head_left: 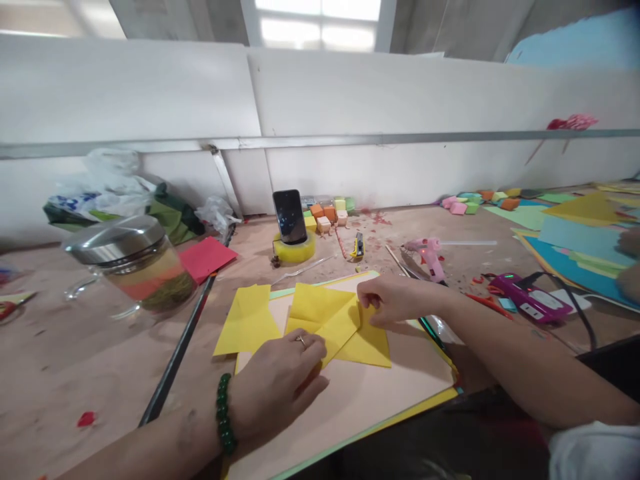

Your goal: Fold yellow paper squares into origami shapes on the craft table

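A folded sheet of yellow paper (344,328) lies on a stack of pale pink sheets (380,400). My left hand (280,377), with a ring and a green bead bracelet, bends its fingers over the folded paper's lower left part and holds it down; its fingertips are partly hidden. At the upper right edge of the same paper my right hand (395,299) is closed, thumb and fingers pinched on the folded edge. Further yellow squares (245,320) rest just left of it, overlapping the stack.
A glass teapot (150,273) and red paper (207,259) stand left. Behind are a phone (290,217) on a tape roll (295,249) and paper cubes (325,215). To the right lie a pink glue gun (429,257), a purple power strip (533,300), and another person's hand (631,283).
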Demonstrator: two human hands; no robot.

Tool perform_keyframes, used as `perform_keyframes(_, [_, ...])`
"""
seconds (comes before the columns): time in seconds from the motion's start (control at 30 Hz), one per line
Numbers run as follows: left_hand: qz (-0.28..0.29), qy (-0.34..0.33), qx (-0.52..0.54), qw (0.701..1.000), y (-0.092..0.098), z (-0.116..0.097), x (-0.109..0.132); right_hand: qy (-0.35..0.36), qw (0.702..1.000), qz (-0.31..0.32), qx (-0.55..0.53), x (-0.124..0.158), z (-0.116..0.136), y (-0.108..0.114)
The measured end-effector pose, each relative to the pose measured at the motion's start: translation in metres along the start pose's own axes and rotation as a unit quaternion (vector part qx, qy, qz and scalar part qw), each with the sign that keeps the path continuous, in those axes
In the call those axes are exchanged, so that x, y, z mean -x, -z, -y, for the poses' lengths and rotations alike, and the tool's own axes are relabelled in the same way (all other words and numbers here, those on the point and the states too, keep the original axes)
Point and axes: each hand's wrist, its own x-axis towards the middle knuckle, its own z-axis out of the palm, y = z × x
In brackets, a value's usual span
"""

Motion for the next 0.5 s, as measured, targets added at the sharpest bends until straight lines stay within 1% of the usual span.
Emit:
perform_keyframes(0.1, [-0.014,0.028,-0.039,0.999,-0.006,0.000,-0.003,0.092,0.992,-0.080,0.045,0.001,0.007,-0.008])
perform_keyframes(0.2, [-0.028,0.011,-0.056,0.998,-0.010,0.000,-0.003,0.187,0.967,-0.138,0.106,-0.005,0.010,-0.021])
perform_keyframes(0.27, [-0.046,-0.003,-0.062,0.997,-0.011,0.002,-0.001,0.230,0.950,-0.166,0.130,-0.011,0.007,-0.027])
perform_keyframes(0.37, [-0.088,-0.003,-0.076,0.993,-0.009,0.005,0.002,0.254,0.928,-0.208,0.174,-0.014,0.003,-0.029])
perform_keyframes(0.43, [-0.145,0.007,-0.100,0.984,-0.006,0.005,0.004,0.254,0.911,-0.241,0.220,-0.010,0.005,-0.029])
perform_keyframes(0.5, [-0.198,0.009,-0.120,0.973,-0.004,0.004,0.004,0.254,0.892,-0.267,0.260,-0.004,0.012,-0.031])
